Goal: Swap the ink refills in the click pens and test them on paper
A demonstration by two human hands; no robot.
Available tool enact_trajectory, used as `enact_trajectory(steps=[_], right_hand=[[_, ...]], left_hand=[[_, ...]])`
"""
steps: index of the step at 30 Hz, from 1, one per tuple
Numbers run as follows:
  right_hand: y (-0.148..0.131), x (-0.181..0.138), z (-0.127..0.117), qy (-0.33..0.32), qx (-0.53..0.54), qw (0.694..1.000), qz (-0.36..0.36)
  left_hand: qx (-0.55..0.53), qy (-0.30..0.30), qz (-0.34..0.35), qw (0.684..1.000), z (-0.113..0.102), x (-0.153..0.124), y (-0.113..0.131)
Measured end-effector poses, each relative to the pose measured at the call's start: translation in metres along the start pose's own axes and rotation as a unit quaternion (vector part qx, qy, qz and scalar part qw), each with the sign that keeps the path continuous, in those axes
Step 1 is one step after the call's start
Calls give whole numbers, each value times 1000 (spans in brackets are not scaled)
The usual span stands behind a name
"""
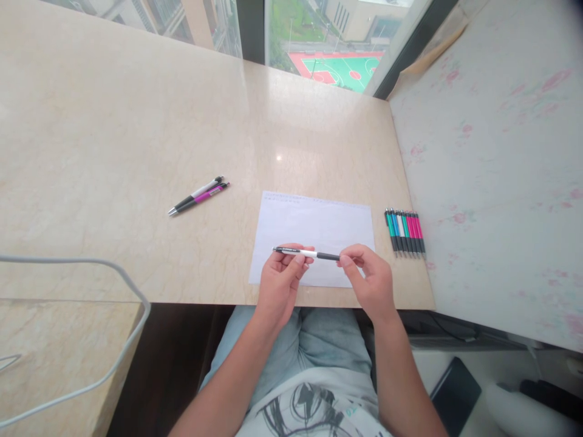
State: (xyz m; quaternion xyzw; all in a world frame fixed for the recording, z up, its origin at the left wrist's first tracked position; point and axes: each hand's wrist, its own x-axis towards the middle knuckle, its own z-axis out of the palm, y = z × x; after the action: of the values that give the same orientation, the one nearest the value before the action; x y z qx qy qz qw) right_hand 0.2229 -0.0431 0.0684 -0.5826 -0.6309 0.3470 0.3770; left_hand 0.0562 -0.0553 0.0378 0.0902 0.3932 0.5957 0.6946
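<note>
A white ballpoint pen [310, 254] with a black grip lies level between my hands, above a sheet of paper [319, 221]. My left hand [285, 276] pinches the pen's clip end between thumb and fingers. The fingers of my right hand [368, 276] close on the tip end of the black grip, hiding the point. Faint lines of writing run along the top of the sheet. To the left on the table lie a white-and-black pen [200, 191] and a purple-and-black pen [207, 195], side by side.
A row of several coloured pens [404, 233] lies right of the paper, near a floral-patterned wall panel [483, 164]. The pale stone tabletop [113, 139] reaches to a window at the back. A white cable [127, 288] loops across the lower left.
</note>
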Motion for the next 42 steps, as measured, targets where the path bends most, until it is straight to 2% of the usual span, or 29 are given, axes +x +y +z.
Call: enact_trajectory(steps=[3, 11, 18, 26, 42], right_hand=[[1, -1, -1, -5, -34, 999, 14], [0, -1, -1, -11, 18, 1000, -18], [1, -1, -1, -21, -1, 1000, 14], [-5, 0, 2, -45, -14, 999, -18], [7, -8, 13, -33, 86, 994, 62]], left_hand=[[3, 0, -8, 1000, 1, -1, -1], [7, 3, -3, 1000, 1, -1, -1], [11, 4, -12, 1000, 3, -1, -1], [5, -4, 6, 1000, 3, -1, -1], [36, -34, 30, 998, 1, 0, -4]])
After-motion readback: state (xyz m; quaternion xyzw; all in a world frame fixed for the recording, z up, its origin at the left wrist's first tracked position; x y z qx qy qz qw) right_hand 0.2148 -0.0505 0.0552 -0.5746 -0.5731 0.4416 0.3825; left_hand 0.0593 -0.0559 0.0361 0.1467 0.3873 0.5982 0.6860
